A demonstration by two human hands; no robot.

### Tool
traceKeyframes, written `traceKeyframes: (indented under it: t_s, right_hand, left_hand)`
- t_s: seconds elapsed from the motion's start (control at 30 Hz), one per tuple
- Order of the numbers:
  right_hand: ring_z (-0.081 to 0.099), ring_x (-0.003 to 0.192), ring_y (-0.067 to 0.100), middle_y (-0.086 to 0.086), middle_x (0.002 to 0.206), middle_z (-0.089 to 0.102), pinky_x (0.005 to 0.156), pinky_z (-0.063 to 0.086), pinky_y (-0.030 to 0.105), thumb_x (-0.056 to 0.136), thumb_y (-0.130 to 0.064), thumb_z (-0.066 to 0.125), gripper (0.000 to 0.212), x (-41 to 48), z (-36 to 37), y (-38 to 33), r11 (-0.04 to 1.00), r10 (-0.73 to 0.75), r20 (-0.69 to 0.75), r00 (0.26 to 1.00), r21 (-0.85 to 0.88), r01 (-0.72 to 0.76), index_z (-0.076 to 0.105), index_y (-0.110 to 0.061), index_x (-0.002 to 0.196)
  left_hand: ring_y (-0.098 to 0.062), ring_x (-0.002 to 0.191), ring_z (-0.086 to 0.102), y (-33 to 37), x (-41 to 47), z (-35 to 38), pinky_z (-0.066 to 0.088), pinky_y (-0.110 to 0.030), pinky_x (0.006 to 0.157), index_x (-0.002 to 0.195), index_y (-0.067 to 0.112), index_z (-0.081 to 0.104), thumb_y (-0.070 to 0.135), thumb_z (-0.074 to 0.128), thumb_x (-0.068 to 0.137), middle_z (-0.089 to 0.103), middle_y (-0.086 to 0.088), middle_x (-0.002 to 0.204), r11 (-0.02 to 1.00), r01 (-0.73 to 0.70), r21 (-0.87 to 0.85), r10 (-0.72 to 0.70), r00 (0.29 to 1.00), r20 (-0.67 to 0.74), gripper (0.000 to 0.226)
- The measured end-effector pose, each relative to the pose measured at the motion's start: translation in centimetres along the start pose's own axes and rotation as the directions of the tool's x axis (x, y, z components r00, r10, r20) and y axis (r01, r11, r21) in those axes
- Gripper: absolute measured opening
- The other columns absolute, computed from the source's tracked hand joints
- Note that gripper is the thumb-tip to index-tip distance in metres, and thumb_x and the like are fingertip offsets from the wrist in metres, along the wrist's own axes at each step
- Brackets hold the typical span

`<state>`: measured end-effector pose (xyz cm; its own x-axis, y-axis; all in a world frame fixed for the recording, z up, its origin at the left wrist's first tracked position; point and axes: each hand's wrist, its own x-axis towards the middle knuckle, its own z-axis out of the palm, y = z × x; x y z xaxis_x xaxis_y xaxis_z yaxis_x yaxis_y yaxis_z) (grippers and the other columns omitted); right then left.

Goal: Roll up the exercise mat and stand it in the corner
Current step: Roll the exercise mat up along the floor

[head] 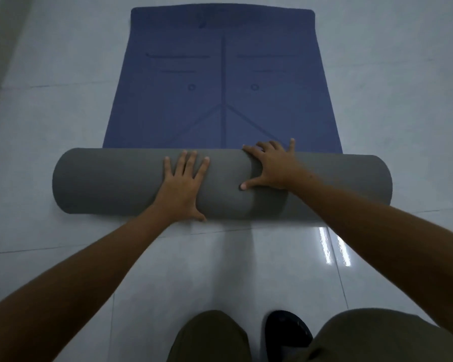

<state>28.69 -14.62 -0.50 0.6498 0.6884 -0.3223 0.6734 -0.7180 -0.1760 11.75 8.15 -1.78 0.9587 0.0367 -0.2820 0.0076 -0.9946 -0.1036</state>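
The exercise mat [220, 100] lies on the floor, blue side up with printed guide lines, its far end flat. Its near part is wound into a thick grey roll [110, 184] lying across the view. My left hand [185, 184] presses flat on the middle of the roll, fingers spread, thumb at the roll's near bottom edge. My right hand [271, 167] rests palm down on top of the roll just right of centre, fingers spread and reaching over its far side. Neither hand grips anything.
Glossy pale floor tiles [63, 100] surround the mat, with a bright light glare [335, 246] near the right. My knees [209, 335] in olive trousers and a dark shoe [285, 333] are at the bottom edge. A wall base [0, 48] shows at the far left.
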Motion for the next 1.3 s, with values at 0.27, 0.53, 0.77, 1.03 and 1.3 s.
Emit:
traceKeyframes:
  t_s: [0.27,0.53,0.77,1.03,1.3]
  right_hand:
    - [-0.001,0.152,0.042,0.012,0.167,0.005,0.117,0.001,0.069,0.052,-0.086,0.069,0.14,-5.4,2.5,-0.1,0.994,-0.059,-0.039,0.997,-0.09,0.056,-0.004,-0.03,0.158]
    - [0.057,0.119,0.034,0.008,0.14,0.057,0.104,0.04,0.048,0.058,-0.065,0.08,0.105,-7.3,-0.6,-1.6,0.995,-0.06,-0.033,0.998,-0.079,0.057,0.039,-0.028,0.147]
    - [0.056,0.122,0.024,-0.005,0.135,0.061,0.097,0.042,0.037,0.056,-0.063,0.087,0.1,-10.1,-2.9,-1.8,0.988,-0.138,0.342,0.929,0.115,0.104,0.045,-0.037,0.143]
    - [0.038,0.141,0.032,0.009,0.155,0.039,0.119,0.024,0.051,0.071,-0.073,0.069,0.098,-12.7,-0.6,-1.4,0.983,-0.085,-0.041,0.996,0.158,0.091,0.034,-0.031,0.153]
    - [0.0,0.153,0.038,0.008,0.169,0.001,0.113,0.001,0.071,0.046,-0.088,0.07,0.144,-8.3,0.8,0.6,0.983,-0.155,0.115,0.981,-0.081,0.165,-0.008,-0.039,0.157]
  left_hand:
    - [-0.034,0.128,0.049,-0.6,1.7,-2.1,0.035,-0.061,0.104,0.153,0.016,0.025,0.078,0.076,0.047,0.049,-0.015,0.143,0.999,-0.05,0.014,0.05,0.999,0.001,0.132]
    - [-0.031,0.103,0.065,0.8,-0.5,-4.9,0.048,-0.044,0.091,0.142,0.026,0.044,0.07,0.078,0.054,0.068,-0.01,0.115,0.998,-0.034,-0.058,0.035,0.999,0.017,0.105]
    - [-0.02,0.107,0.063,1.7,-3.3,-6.3,0.05,-0.034,0.093,0.125,0.033,0.061,0.076,0.083,0.04,0.069,0.008,0.121,0.942,-0.054,-0.331,0.194,0.893,0.405,0.098]
    - [-0.007,0.108,0.064,-1.2,0.2,-5.5,0.051,-0.035,0.097,0.122,0.041,0.063,0.062,0.092,0.045,0.067,0.017,0.121,0.77,0.164,-0.616,0.204,0.852,0.482,0.085]
    - [-0.025,0.137,0.046,-3.4,2.1,-3.2,0.036,-0.048,0.115,0.146,0.033,0.047,0.075,0.066,0.072,0.051,-0.004,0.149,0.747,0.058,-0.662,-0.164,0.982,-0.098,0.087]
